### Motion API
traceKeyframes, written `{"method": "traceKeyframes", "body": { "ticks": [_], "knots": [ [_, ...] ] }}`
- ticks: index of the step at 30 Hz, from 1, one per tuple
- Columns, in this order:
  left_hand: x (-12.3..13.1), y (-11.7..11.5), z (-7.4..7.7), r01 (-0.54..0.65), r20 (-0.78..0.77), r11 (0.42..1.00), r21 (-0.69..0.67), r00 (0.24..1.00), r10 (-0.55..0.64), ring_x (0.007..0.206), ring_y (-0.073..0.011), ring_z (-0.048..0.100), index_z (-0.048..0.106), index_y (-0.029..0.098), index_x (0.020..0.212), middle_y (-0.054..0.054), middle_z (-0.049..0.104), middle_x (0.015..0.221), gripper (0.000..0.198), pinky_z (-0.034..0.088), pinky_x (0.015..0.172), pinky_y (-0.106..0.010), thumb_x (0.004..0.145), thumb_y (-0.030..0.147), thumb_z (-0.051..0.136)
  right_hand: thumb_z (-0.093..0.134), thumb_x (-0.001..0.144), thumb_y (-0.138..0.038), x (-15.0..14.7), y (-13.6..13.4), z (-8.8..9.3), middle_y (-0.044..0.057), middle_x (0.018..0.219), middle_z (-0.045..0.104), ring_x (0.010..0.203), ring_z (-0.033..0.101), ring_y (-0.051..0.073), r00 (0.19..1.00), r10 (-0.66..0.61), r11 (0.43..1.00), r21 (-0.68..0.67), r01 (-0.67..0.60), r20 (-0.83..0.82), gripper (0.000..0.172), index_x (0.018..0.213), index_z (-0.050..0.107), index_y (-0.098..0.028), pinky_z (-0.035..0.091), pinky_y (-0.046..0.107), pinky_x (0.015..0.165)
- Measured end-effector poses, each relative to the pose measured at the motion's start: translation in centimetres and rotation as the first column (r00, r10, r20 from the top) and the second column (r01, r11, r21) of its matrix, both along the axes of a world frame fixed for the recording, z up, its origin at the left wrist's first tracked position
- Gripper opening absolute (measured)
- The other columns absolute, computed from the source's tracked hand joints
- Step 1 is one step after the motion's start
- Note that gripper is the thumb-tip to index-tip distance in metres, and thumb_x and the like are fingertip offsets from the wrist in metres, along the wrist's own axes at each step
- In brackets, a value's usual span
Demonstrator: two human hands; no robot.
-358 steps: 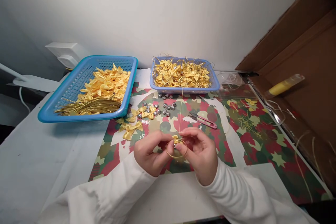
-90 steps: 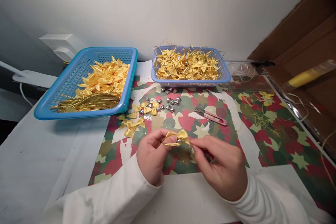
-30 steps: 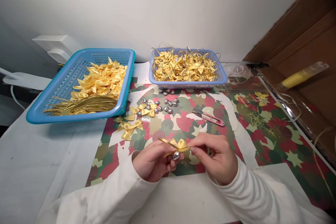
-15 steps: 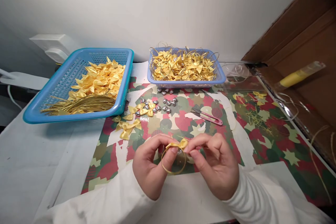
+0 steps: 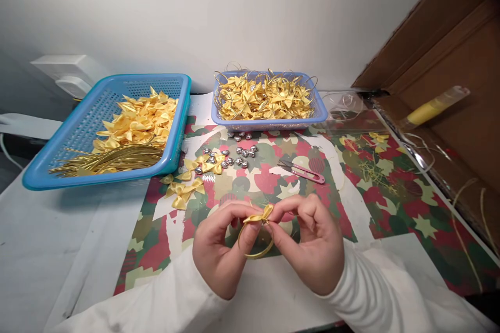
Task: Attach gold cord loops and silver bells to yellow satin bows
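Yellow satin ribbon bow (image 5: 267, 212), with its thin gold wire ring (image 5: 258, 256), is pinched between your left hand (image 5: 224, 250) and right hand (image 5: 312, 247), close together above the worktop (image 5: 273, 187). Beyond lie pink-handled metal snips (image 5: 294, 168), small silver bells (image 5: 239, 161) and a lavender-blue plastic basket (image 5: 269, 123).

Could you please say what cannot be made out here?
All in the head view:
Underside of the held bow: largely covered by the thumbs of the left hand and right hand.
Floor of the left basket: covered by the bow pile and gold wires.
Number of pieces in the far basket: too small and tangled.
Left sleeve: cut off by the bottom edge.
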State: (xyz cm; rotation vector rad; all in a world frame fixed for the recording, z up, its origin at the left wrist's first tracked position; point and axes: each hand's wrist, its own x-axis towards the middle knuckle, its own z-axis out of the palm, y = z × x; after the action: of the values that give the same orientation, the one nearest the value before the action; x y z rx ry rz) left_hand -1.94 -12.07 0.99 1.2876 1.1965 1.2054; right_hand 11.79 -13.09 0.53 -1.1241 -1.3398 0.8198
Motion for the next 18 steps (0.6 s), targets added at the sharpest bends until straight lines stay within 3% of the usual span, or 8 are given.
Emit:
{"method": "traceKeyframes", "body": {
  "ticks": [9, 18],
  "knots": [
    [-0.46, 0.45, 0.04, 0.087, -0.165, 0.982, 0.167, 0.985, -0.059, 0.069, -0.0187, 0.059, 0.068, 0.022, 0.079, -0.004, 0.069, 0.074, 0.007, 0.039, 0.061, -0.03, 0.078, 0.018, 0.062, 0.056, 0.078, -0.005, 0.3, 0.2, -0.29, -0.002, 0.079, 0.058, 0.07, 0.055, 0.013, 0.996, 0.087, 0.993, -0.081, -0.089, -0.027, 0.035, 0.072, 0.027, -0.023, 0.044, 0.027, 0.062],
    [-0.05, 0.27, 0.2, 0.003, -0.149, 0.995, 0.095, 0.989, 0.011, 0.069, -0.0201, 0.057, 0.068, 0.021, 0.073, -0.005, 0.068, 0.071, 0.006, 0.039, 0.062, -0.031, 0.078, 0.024, 0.064, 0.051, 0.081, -0.004, 0.76, 0.17, -0.28, -0.001, 0.082, 0.056, 0.072, 0.051, 0.012, 0.987, 0.101, 0.995, -0.021, -0.099, 0.123, 0.031, 0.074, 0.028, -0.023, 0.041, 0.029, 0.065]
  ]
}}
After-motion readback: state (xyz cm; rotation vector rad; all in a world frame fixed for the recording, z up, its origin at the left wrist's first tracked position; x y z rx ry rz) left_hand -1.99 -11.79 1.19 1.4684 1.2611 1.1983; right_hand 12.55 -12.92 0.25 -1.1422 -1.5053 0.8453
